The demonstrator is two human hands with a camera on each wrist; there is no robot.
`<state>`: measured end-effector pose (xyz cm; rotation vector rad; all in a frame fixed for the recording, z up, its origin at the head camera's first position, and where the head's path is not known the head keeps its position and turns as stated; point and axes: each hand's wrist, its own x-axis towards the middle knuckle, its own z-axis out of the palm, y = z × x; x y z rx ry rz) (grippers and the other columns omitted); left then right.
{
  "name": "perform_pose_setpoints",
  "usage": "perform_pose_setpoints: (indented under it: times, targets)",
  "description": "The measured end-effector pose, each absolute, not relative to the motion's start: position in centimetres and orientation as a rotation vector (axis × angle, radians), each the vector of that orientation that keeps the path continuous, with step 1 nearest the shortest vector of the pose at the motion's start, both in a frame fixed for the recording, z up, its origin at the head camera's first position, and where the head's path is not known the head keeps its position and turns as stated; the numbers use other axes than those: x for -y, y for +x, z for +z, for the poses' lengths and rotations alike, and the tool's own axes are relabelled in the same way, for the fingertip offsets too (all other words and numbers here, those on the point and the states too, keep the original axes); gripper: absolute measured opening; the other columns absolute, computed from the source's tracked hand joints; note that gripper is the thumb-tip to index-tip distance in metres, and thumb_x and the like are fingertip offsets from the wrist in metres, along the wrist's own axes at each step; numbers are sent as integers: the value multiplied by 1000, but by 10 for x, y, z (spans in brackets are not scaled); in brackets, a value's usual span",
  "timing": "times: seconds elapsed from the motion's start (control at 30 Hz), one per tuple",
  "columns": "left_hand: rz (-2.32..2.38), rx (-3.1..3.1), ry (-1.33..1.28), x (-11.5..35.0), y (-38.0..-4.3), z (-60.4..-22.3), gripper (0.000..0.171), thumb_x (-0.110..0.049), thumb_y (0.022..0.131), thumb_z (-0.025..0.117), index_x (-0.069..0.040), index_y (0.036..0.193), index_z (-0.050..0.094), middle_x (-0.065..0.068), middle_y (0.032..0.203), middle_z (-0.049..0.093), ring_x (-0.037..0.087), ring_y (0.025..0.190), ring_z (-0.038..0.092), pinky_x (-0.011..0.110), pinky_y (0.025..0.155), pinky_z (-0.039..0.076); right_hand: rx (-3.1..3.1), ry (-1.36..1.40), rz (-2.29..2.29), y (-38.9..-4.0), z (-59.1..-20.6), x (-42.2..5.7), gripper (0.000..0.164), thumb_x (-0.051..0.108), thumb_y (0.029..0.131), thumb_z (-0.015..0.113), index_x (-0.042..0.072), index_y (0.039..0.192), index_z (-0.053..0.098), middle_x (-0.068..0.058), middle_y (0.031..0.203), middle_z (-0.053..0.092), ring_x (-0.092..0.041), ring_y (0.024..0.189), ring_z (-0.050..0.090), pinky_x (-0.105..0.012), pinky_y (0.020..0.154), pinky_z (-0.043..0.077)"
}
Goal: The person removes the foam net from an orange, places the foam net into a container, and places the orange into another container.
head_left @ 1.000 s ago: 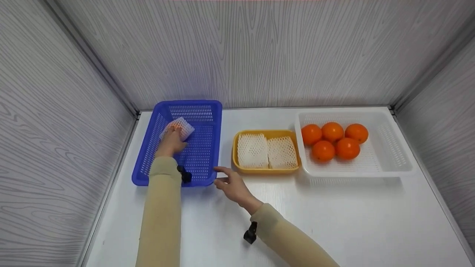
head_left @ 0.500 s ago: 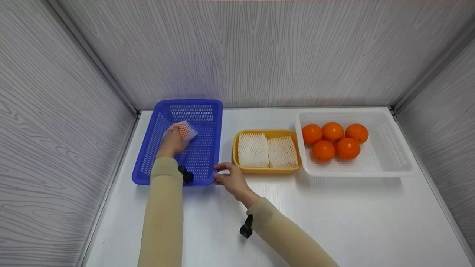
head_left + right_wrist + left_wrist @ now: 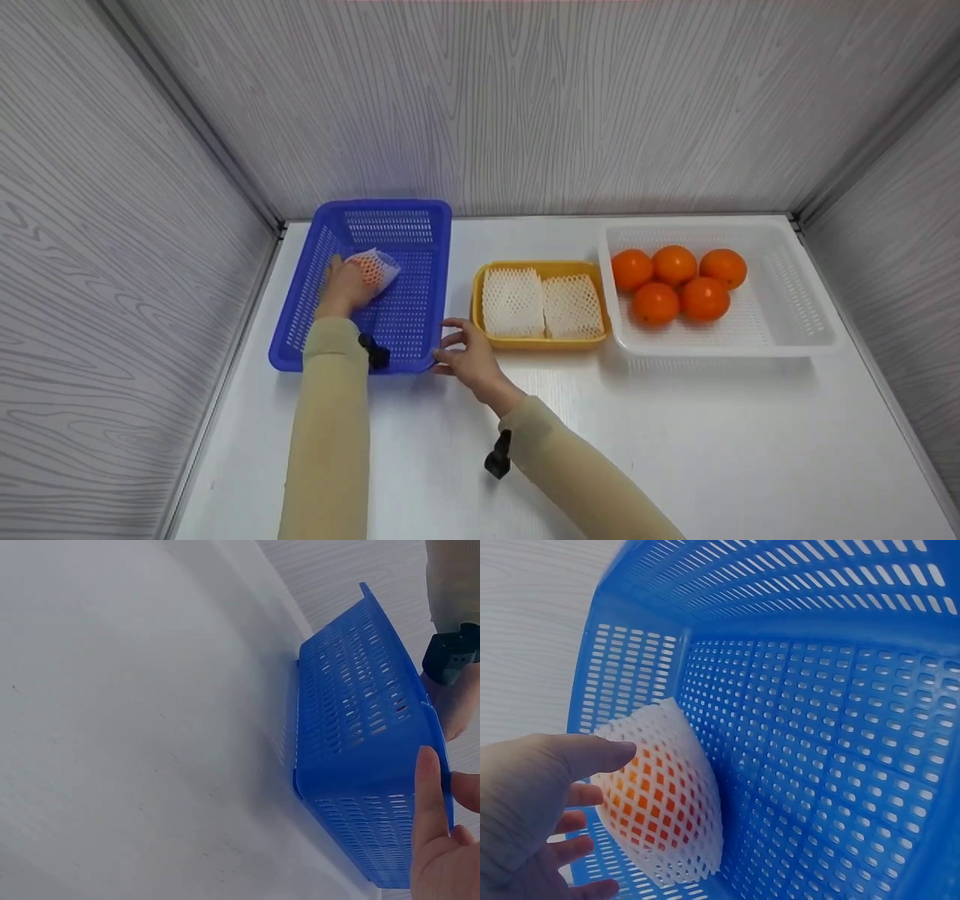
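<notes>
An orange (image 3: pixel 651 799) in a white foam net sleeve (image 3: pixel 694 765) lies in the left part of the blue basket (image 3: pixel 445 285). My left hand (image 3: pixel 346 287) is inside the basket, just left of the orange. In the left wrist view its thumb overlaps the net, while the other fingers (image 3: pixel 574 847) are spread and relaxed beside it. At the basket's near right corner my right hand (image 3: pixel 474 366) pinches the rim. The right wrist view shows one finger (image 3: pixel 428 795) along the outer wall and the thumb over the rim.
Right of the basket stands a yellow tray (image 3: pixel 540 343) with two stacks of white foam nets (image 3: pixel 513 304). Beside it, a white basket (image 3: pixel 817 330) holds several bare oranges (image 3: pixel 705 298). Wood-grain panels (image 3: pixel 480 105) enclose the white table (image 3: pixel 675 435) at the back and sides.
The netted orange has shifted right and a little nearer in the basket; my left hand has come off its top to its left side. My right fingers have closed in on the rim.
</notes>
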<state>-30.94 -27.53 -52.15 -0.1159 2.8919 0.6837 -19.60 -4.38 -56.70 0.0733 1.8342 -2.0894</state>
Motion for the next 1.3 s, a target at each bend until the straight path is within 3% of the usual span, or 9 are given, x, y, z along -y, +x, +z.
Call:
perform_pose_setpoints:
  times: [0.2, 0.5, 0.6, 0.77, 0.9, 1.07, 1.3]
  targets:
    - [780, -2833, -124, 273, -310, -520, 56, -14, 92, 61, 10, 138, 40, 31, 134, 44, 43, 123, 45, 55, 108, 31, -1824, 84, -2089, -196, -567, 43, 54, -8, 89, 64, 3, 139, 46, -16, 105, 55, -24, 85, 67, -35, 72, 58]
    - [662, -2889, -102, 271, -311, -518, 70, -11, 86, 71, 6, 144, 36, 33, 137, 41, 46, 128, 40, 58, 107, 31, -1826, 51, -2112, -195, -569, 44, 56, -10, 87, 65, 1, 138, 45, -15, 99, 56, -23, 81, 67, -36, 71, 59]
    - [607, -2896, -96, 270, -311, -519, 66, -13, 85, 74, 8, 140, 44, 33, 134, 43, 46, 126, 40, 58, 106, 32, -1829, 41, -2119, -195, -569, 44, 56, -10, 86, 65, 0, 138, 46, -15, 98, 56, -23, 81, 67, -36, 71, 59]
    - [618, -2912, -133, 269, -310, -523, 58, -14, 81, 78, 10, 129, 55, 34, 134, 35, 48, 126, 36, 61, 103, 33, -1829, 44, -2116, -196, -570, 44, 54, -9, 87, 65, 1, 137, 46, -15, 98, 56, -24, 82, 68, -36, 71, 59]
    - [656, -2892, -138, 269, -308, -525, 69, -12, 79, 79, 11, 134, 45, 34, 136, 37, 48, 127, 38, 60, 105, 32, -1835, 45, -2103, -196, -569, 43, 54, -7, 88, 65, 2, 137, 46, -16, 99, 57, -25, 83, 68, -36, 71, 59]
    - [680, -2814, -157, 270, -308, -529, 88, -9, 79, 78, 4, 148, 27, 33, 138, 40, 46, 128, 40, 59, 107, 31, -1835, 39, -2095, -196, -569, 42, 53, -7, 88, 65, 2, 137, 46, -16, 99, 57, -24, 83, 68, -36, 71, 59]
    - [632, -2801, -169, 269, -307, -529, 77, -6, 76, 76, 3, 143, 40, 33, 133, 43, 46, 121, 45, 60, 102, 36, -1835, 37, -2100, -196, -570, 42, 54, -8, 88, 65, 0, 137, 45, -15, 97, 56, -23, 81, 68, -37, 70, 59]
